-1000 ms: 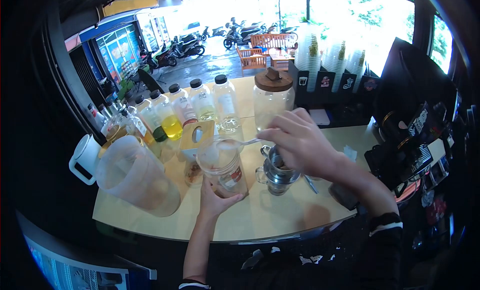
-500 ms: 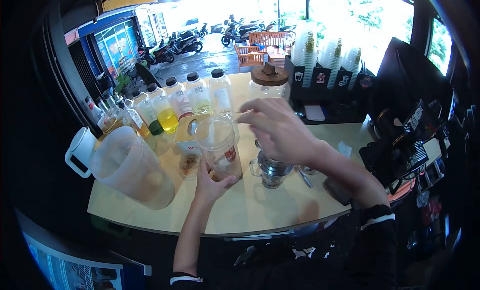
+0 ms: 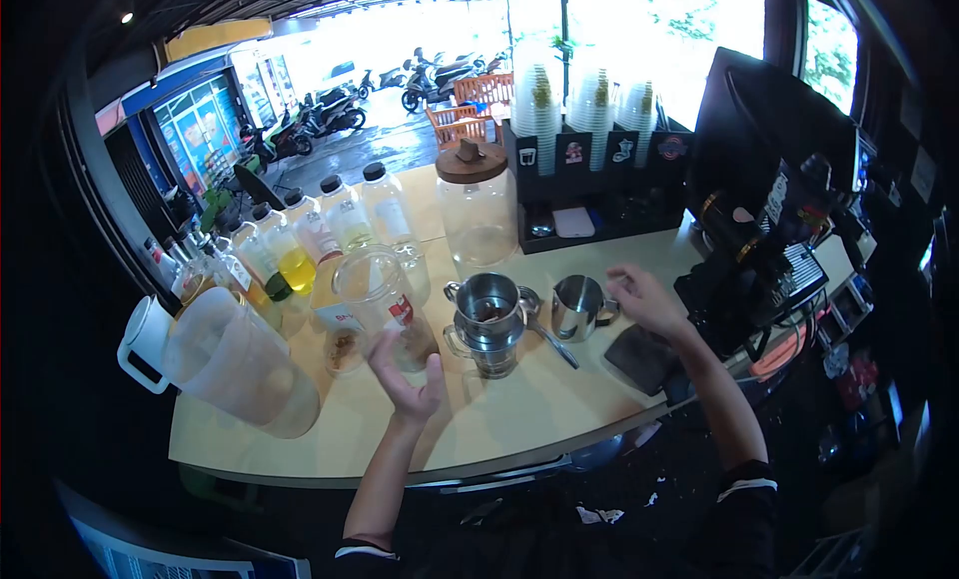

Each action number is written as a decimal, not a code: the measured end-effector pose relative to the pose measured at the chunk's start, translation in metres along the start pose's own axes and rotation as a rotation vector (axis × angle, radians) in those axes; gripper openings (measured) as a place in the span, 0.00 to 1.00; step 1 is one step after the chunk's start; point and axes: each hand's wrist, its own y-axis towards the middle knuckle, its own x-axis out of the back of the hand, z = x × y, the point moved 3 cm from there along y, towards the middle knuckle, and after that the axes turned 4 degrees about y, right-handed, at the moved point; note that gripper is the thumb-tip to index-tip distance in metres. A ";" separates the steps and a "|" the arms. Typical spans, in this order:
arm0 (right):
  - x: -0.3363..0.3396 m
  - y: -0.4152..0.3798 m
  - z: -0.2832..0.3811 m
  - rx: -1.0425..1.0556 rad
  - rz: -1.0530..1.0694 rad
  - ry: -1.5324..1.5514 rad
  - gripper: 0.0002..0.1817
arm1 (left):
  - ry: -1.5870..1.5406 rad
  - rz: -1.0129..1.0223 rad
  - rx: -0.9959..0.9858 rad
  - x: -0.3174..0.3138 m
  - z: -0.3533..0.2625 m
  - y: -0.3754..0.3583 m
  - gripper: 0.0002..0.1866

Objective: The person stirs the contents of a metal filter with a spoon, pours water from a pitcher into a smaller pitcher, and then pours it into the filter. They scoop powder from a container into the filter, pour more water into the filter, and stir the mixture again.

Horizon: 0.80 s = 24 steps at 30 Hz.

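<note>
My left hand [image 3: 408, 379] is beside the lower front of a clear plastic jar [image 3: 362, 279] with a red label. Its fingers and thumb are spread apart rather than wrapped round the jar. At the right, my right hand [image 3: 647, 301] has its fingers stretched out by the handle of a steel milk pitcher [image 3: 573, 314]. Between the hands a metal drip filter [image 3: 486, 307] sits on top of a glass mug [image 3: 493, 362], with dark bits inside the filter. A spoon [image 3: 555, 345] lies to the right of the mug.
A large frosted pitcher [image 3: 235, 354] and a white jug [image 3: 150, 339] stand at the left. Behind are several bottles [image 3: 345, 224] and a wooden-lidded glass jar [image 3: 478, 219]. A dark cloth [image 3: 639, 357] lies near the front edge; a coffee machine [image 3: 759, 229] stands at the right.
My right hand has moved from above the plastic jar and drip filter to the pitcher's handle on the right. My left hand has loosened from the jar. The view has turned rightward.
</note>
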 end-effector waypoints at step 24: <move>-0.033 -0.082 0.041 0.211 0.024 0.783 0.06 | -0.069 0.069 0.170 0.061 -0.028 -0.022 0.29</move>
